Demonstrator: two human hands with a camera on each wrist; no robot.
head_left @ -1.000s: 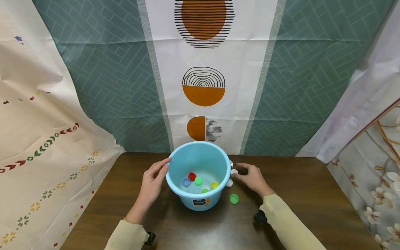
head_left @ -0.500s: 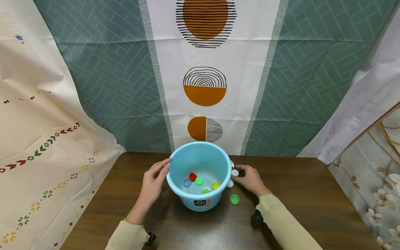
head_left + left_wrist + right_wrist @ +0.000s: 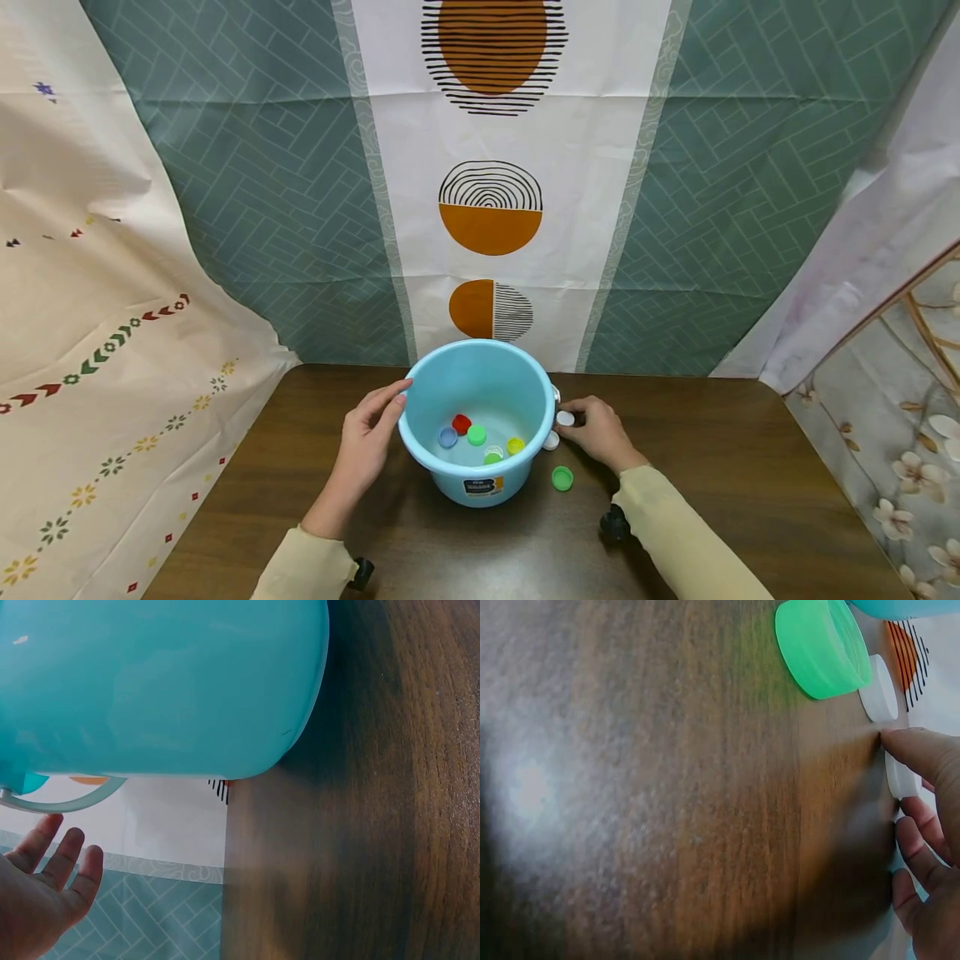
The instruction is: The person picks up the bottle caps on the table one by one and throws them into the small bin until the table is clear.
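A light blue bucket (image 3: 480, 483) stands on the table with several plastic bottle caps inside: red (image 3: 461, 424), blue, green and yellow among them. At its left rim my left hand (image 3: 367, 433) rests with loosely extended fingers; the left wrist view shows those fingers (image 3: 66, 859) spread beside the bucket's handle (image 3: 75, 802). To the right of the bucket my right hand (image 3: 600, 433) holds a white bottle cap (image 3: 566, 418) between thumb and fingers, low at the tabletop. Closer to me lie another white cap (image 3: 551, 441) and a green cap (image 3: 562, 478).
The dark wooden table (image 3: 720, 483) reaches back to a patterned curtain (image 3: 315, 250). Cream floral cloth (image 3: 112, 375) hangs along the left side, and flowered fabric (image 3: 885, 450) borders the right.
My right hand has shifted slightly and its fingers have closed around the white cap, which has moved a little toward me. The left hand stays at the bucket rim.
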